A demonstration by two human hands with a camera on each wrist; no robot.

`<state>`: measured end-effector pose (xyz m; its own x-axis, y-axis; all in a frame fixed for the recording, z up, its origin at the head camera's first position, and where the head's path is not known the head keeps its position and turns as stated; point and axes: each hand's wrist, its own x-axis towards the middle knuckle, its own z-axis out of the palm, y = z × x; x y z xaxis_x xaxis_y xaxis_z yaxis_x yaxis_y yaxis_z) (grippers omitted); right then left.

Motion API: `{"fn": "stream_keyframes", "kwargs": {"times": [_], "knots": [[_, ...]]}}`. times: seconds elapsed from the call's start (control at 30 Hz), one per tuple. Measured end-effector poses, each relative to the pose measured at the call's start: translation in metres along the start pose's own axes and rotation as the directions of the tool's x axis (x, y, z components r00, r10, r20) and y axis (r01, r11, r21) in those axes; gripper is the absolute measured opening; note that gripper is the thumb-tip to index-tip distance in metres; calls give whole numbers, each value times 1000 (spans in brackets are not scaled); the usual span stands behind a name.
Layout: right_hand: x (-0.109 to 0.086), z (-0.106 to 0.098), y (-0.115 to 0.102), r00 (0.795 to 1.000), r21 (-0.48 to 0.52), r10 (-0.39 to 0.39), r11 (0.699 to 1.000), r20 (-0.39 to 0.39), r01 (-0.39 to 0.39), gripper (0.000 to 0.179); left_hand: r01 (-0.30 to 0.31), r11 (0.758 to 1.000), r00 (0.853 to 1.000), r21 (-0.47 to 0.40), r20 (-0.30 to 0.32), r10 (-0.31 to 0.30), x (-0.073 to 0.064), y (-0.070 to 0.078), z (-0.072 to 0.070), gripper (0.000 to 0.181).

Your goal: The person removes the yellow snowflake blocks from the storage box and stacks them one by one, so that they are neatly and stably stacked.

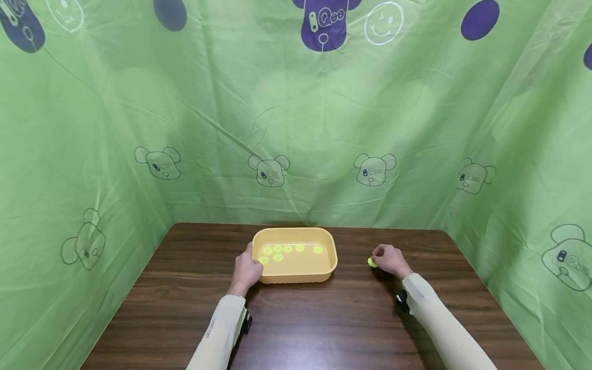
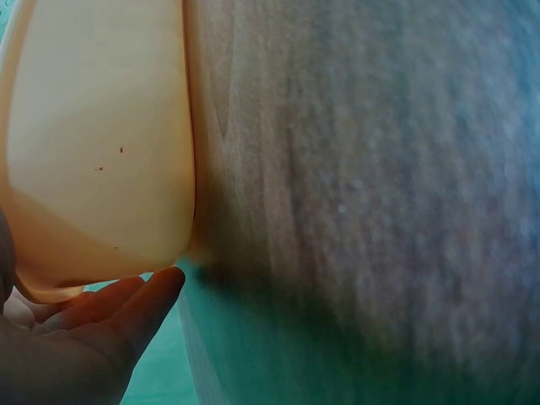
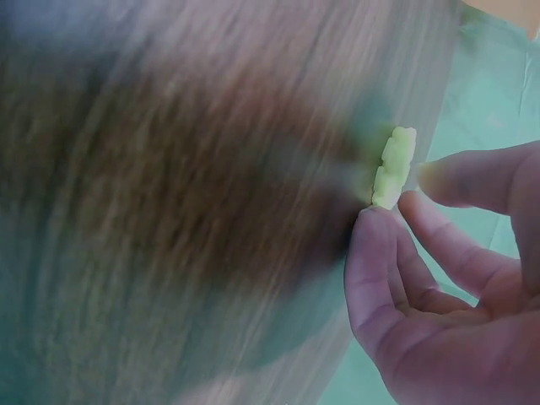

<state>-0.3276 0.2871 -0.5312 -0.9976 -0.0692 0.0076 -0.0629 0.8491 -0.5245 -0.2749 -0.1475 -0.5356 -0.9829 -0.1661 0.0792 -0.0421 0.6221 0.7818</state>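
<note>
A yellow plastic basin (image 1: 296, 269) stands near the back of the table, with several yellow-green flower-shaped pieces (image 1: 278, 257) on its floor. My left hand (image 1: 246, 270) grips the basin's left end; in the left wrist view, fingers (image 2: 143, 312) reach under the corner of the basin wall (image 2: 101, 143). To the right of the basin, my right hand (image 1: 391, 259) pinches a small yellow-green flower-shaped piece (image 1: 372, 262) low over the table. Seen from the right wrist, this piece (image 3: 395, 169) shows nearly edge-on at the tips of thumb and fingers (image 3: 369, 245).
The dark wood-grain table (image 1: 305, 318) reaches back to a green curtain (image 1: 319, 200) printed with bear heads, which also encloses the left and right sides. Light sleeves (image 1: 444, 321) cover both forearms, and a dark device (image 1: 402, 301) sits at each wrist.
</note>
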Motion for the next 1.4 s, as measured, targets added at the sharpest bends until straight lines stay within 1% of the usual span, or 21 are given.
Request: {"fn": "stream_keyframes", "kwargs": {"times": [0.1,0.23,0.37,0.5,0.63,0.7,0.77,0.83,0.9,0.97,1.03,1.07,1.1,1.2,1.27,1.3,1.33,1.37,1.4], "knots": [[1,1,-3,1000,-7,-5,1000,-29,5,17,0,1000,1000,0,1,0,1,0,0,73],[5,1,-18,993,2,-22,1000,-118,23,23,1,1000,1000,-4,2,-1,1,-1,0,74],[13,2,-46,980,37,-51,998,-191,59,26,3,1000,1000,-5,7,-3,0,-2,0,75],[23,6,-80,972,105,-94,987,-217,119,26,6,1000,1000,-4,9,-6,0,-2,0,74],[35,16,-108,960,147,-160,969,-230,197,26,12,1000,1000,-10,8,-12,0,-1,0,74],[39,22,-122,960,155,-180,964,-215,215,25,14,1000,1000,-9,7,-14,0,-1,-1,75],[41,28,-137,969,191,-173,960,-179,207,26,14,1000,1000,-8,5,-14,1,-2,-1,75],[40,36,-155,981,264,-153,948,-117,179,27,13,1000,1000,-5,2,-13,1,-2,-1,74],[38,47,-170,991,353,-131,926,-43,137,29,13,1000,1000,-5,0,-13,1,-2,-2,74],[36,60,-184,993,427,-117,900,29,93,31,13,1000,1000,-6,0,-13,1,-2,-3,74],[33,75,-194,989,462,-117,885,86,65,32,13,1000,1000,-6,-2,-13,1,-2,-3,74],[32,82,-198,987,462,-125,885,99,66,32,13,1000,1000,-3,-3,-13,1,-2,-3,74],[31,90,-202,985,447,-137,891,104,76,33,12,1000,1000,-1,-3,-12,1,-2,-3,74],[26,107,-210,981,371,-167,920,93,122,32,6,1000,1000,-3,-2,-6,0,-1,-2,74],[23,117,-214,979,320,-189,934,73,156,24,3,1000,1000,-3,0,-3,-1,0,-1,75],[22,120,-215,978,296,-197,940,72,167,17,2,1000,1000,-3,0,-2,-1,0,-1,75],[20,123,-217,977,285,-199,943,74,170,13,-1,1000,1000,-3,-1,1,-2,0,0,75],[19,126,-218,976,282,-201,944,79,172,19,-1,1000,1000,-1,-2,1,-2,0,0,76],[19,128,-219,975,277,-206,945,82,176,29,-1,1000,1000,1,-4,1,-3,0,1,76]]}}
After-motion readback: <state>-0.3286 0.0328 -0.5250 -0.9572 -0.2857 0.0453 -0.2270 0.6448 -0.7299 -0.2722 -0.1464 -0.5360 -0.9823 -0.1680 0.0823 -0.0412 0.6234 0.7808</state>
